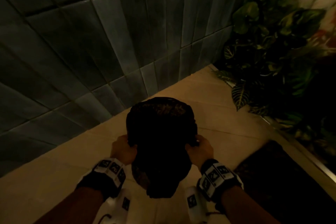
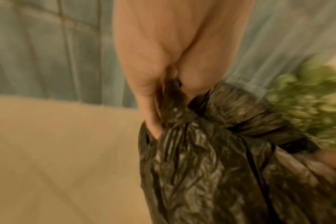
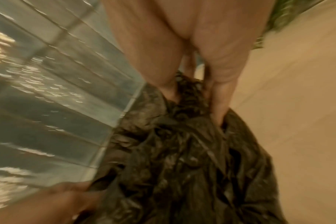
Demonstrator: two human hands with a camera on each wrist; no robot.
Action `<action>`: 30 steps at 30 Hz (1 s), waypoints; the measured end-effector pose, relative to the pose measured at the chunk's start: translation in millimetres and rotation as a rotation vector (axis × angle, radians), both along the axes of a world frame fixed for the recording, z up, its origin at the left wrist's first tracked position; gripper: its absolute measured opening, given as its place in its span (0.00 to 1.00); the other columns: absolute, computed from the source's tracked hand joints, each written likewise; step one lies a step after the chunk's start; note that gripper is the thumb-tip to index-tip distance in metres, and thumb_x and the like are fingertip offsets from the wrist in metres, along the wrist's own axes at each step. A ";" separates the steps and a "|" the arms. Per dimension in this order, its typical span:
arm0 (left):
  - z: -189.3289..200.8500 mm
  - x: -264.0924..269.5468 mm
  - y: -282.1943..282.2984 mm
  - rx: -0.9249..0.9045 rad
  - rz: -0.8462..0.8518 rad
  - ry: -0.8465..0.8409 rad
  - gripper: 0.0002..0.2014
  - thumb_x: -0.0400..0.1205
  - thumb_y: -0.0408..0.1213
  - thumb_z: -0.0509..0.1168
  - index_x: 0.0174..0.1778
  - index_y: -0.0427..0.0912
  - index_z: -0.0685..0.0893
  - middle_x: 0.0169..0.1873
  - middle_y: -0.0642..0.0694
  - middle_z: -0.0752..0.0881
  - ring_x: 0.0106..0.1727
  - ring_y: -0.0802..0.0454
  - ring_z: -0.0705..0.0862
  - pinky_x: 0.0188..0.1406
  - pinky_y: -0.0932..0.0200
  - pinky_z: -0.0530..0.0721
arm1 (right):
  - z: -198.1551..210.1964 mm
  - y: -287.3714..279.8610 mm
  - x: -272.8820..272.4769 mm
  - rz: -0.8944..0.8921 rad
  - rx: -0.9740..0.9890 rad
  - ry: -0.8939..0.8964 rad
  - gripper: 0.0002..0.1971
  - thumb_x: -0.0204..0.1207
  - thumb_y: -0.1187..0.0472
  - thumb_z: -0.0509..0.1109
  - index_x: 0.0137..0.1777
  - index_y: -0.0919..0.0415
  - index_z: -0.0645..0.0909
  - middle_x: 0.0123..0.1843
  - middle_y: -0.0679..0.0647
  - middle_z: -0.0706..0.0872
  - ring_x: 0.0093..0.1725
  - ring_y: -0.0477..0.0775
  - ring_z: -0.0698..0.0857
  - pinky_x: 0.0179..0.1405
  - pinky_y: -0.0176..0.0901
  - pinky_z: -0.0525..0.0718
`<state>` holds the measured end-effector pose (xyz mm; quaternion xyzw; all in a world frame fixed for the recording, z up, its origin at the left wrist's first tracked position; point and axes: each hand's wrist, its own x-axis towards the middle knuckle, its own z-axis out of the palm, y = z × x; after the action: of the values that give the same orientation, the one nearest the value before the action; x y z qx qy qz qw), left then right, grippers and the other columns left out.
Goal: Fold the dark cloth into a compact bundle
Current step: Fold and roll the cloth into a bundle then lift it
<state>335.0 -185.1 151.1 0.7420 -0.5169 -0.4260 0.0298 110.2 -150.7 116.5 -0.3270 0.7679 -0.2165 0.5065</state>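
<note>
The dark cloth (image 1: 160, 138), crinkled and shiny, hangs in the air between both hands above a beige floor. Its upper part bulges away from me and its lower end dangles toward me. My left hand (image 1: 125, 148) pinches its left edge. In the left wrist view the thumb and fingers of the left hand (image 2: 159, 106) clamp a gathered fold of the cloth (image 2: 211, 166). My right hand (image 1: 199, 148) pinches the right edge. In the right wrist view the right hand (image 3: 196, 98) has its fingers dug into the bunched cloth (image 3: 182, 159).
A grey-blue tiled wall (image 1: 81, 51) rises behind and to the left. Leafy plants (image 1: 263, 60) fill the right corner. A dark mat (image 1: 283, 187) lies on the beige floor (image 1: 218, 114) at the lower right, beside a metal strip (image 1: 309, 158).
</note>
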 end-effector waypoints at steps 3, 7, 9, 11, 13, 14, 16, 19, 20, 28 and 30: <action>5.6 -4.6 -3.8 0.015 0.054 0.026 0.13 0.83 0.30 0.61 0.63 0.32 0.81 0.61 0.31 0.83 0.61 0.31 0.81 0.61 0.48 0.79 | 12.1 -2.2 -0.1 -0.073 0.034 0.030 0.22 0.75 0.64 0.70 0.70 0.58 0.77 0.65 0.57 0.84 0.64 0.61 0.82 0.66 0.52 0.80; 34.8 -18.0 -15.6 -0.011 0.117 0.091 0.19 0.82 0.29 0.61 0.71 0.34 0.75 0.69 0.32 0.79 0.67 0.32 0.78 0.64 0.50 0.75 | 32.6 -1.7 -5.3 -0.207 0.044 -0.009 0.22 0.72 0.64 0.72 0.67 0.58 0.80 0.64 0.56 0.85 0.62 0.64 0.83 0.66 0.61 0.81; 55.7 -25.5 -26.3 -0.026 0.101 0.105 0.20 0.82 0.29 0.61 0.72 0.36 0.75 0.69 0.33 0.78 0.68 0.34 0.78 0.66 0.49 0.75 | 44.5 -3.9 -14.4 -0.272 0.050 -0.024 0.21 0.70 0.63 0.73 0.64 0.55 0.81 0.60 0.55 0.86 0.59 0.64 0.84 0.63 0.63 0.83; 73.5 -32.5 -42.9 -0.048 0.070 0.109 0.19 0.81 0.29 0.62 0.69 0.38 0.78 0.66 0.34 0.82 0.65 0.35 0.81 0.65 0.49 0.79 | 56.6 -10.2 -26.3 -0.301 0.035 -0.043 0.19 0.67 0.60 0.74 0.60 0.50 0.83 0.56 0.52 0.88 0.56 0.63 0.86 0.59 0.64 0.85; 90.4 -42.9 -63.9 -0.067 0.034 0.133 0.19 0.80 0.28 0.62 0.67 0.40 0.81 0.62 0.36 0.85 0.62 0.37 0.83 0.62 0.50 0.81 | 69.3 -21.3 -40.5 -0.315 0.013 -0.044 0.18 0.62 0.57 0.73 0.54 0.46 0.84 0.53 0.51 0.89 0.52 0.63 0.88 0.55 0.66 0.86; 97.2 -49.0 -75.7 -0.072 0.012 0.147 0.19 0.79 0.28 0.62 0.67 0.40 0.81 0.61 0.37 0.86 0.61 0.37 0.83 0.62 0.49 0.82 | 79.4 -28.2 -47.2 -0.321 0.004 -0.042 0.16 0.61 0.56 0.73 0.51 0.44 0.84 0.52 0.51 0.89 0.51 0.63 0.88 0.53 0.66 0.87; 110.6 -67.1 -101.1 -0.082 -0.046 0.149 0.19 0.79 0.28 0.61 0.68 0.40 0.80 0.61 0.36 0.85 0.61 0.36 0.83 0.63 0.47 0.82 | 109.4 -46.5 -61.5 -0.331 -0.018 -0.028 0.12 0.66 0.59 0.73 0.47 0.44 0.84 0.51 0.51 0.90 0.50 0.63 0.88 0.53 0.66 0.87; 126.4 -97.2 -131.0 -0.069 -0.092 0.144 0.18 0.79 0.28 0.61 0.66 0.38 0.80 0.59 0.35 0.85 0.60 0.35 0.82 0.60 0.48 0.81 | 131.6 -71.5 -88.8 -0.319 -0.049 0.009 0.12 0.71 0.64 0.71 0.47 0.45 0.82 0.52 0.53 0.89 0.52 0.63 0.87 0.55 0.65 0.86; 131.0 -109.5 -141.1 -0.060 -0.090 0.137 0.18 0.79 0.28 0.62 0.66 0.39 0.80 0.59 0.37 0.85 0.60 0.36 0.82 0.59 0.49 0.81 | 138.9 -81.6 -101.2 -0.315 -0.057 0.023 0.12 0.71 0.65 0.70 0.48 0.46 0.82 0.52 0.54 0.89 0.53 0.63 0.87 0.56 0.64 0.86; 114.5 -211.3 -235.5 0.060 -0.040 0.104 0.15 0.77 0.31 0.63 0.60 0.33 0.81 0.56 0.34 0.85 0.56 0.36 0.83 0.55 0.49 0.83 | 151.2 -197.5 -221.5 -0.100 0.077 0.126 0.23 0.79 0.64 0.63 0.75 0.56 0.71 0.72 0.60 0.77 0.69 0.68 0.76 0.62 0.56 0.78; 92.9 -231.7 -256.8 0.081 -0.013 0.112 0.16 0.74 0.32 0.65 0.58 0.33 0.82 0.56 0.33 0.85 0.56 0.34 0.83 0.59 0.43 0.84 | 146.0 -225.9 -246.8 -0.062 0.107 0.139 0.26 0.79 0.64 0.63 0.78 0.56 0.67 0.76 0.62 0.71 0.72 0.69 0.73 0.68 0.57 0.78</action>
<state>103.3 -441.9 244.1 0.7142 -0.5013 -0.4878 0.0259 -136.6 -376.7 262.4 -0.2901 0.8214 -0.1674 0.4617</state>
